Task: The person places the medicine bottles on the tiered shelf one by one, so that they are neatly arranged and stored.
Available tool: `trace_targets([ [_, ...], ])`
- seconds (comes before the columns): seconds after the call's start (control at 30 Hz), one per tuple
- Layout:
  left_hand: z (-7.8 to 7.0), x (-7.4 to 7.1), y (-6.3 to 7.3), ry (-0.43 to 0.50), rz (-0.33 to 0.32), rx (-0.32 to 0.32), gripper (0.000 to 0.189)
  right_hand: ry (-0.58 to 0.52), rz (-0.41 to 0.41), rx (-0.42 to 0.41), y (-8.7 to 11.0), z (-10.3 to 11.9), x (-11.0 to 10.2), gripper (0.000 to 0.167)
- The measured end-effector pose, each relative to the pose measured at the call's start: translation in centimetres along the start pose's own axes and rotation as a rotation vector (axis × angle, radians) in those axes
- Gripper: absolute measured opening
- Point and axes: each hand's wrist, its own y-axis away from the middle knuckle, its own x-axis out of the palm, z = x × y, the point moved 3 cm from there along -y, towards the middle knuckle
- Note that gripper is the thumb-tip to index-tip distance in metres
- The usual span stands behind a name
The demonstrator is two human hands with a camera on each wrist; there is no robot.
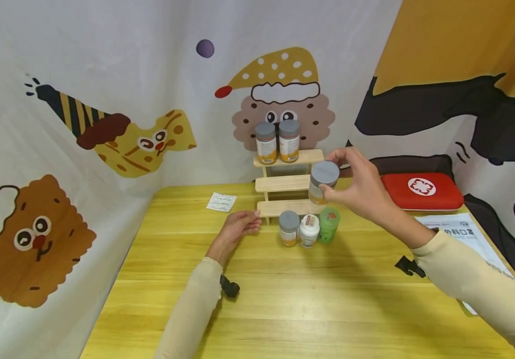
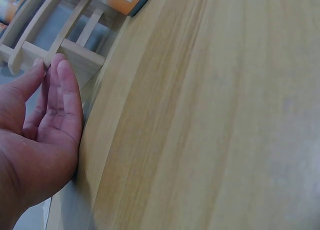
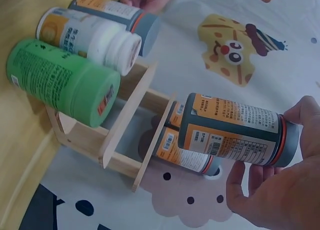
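Note:
My right hand grips a grey-lidded supplement bottle near its lid. In the head view it appears at the right end of a three-tier wooden display rack; the right wrist view shows its orange and white label. My left hand pinches the left end of the rack's lowest tier, seen closer in the left wrist view. Two similar bottles stand on the top tier. Before the rack stand another grey-lidded bottle, a small white bottle and a green bottle.
A small white packet lies left of the rack. On the right are a red case with a white emblem and a white mask packet. A printed curtain hangs behind the wooden table.

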Motion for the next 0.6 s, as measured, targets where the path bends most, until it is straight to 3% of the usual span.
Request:
trace_targets([
  [0.33, -0.2, 0.1, 0.1, 0.0, -0.008, 0.003, 0.023, -0.033, -0.047, 0.094, -2.7, 0.1, -0.4, 0.05],
  [0.6, -0.1, 0.0, 0.0, -0.003, -0.001, 0.004, 0.024, -0.066, -0.066, 0.278, -4.3, -0.7, 0.4, 0.051],
])
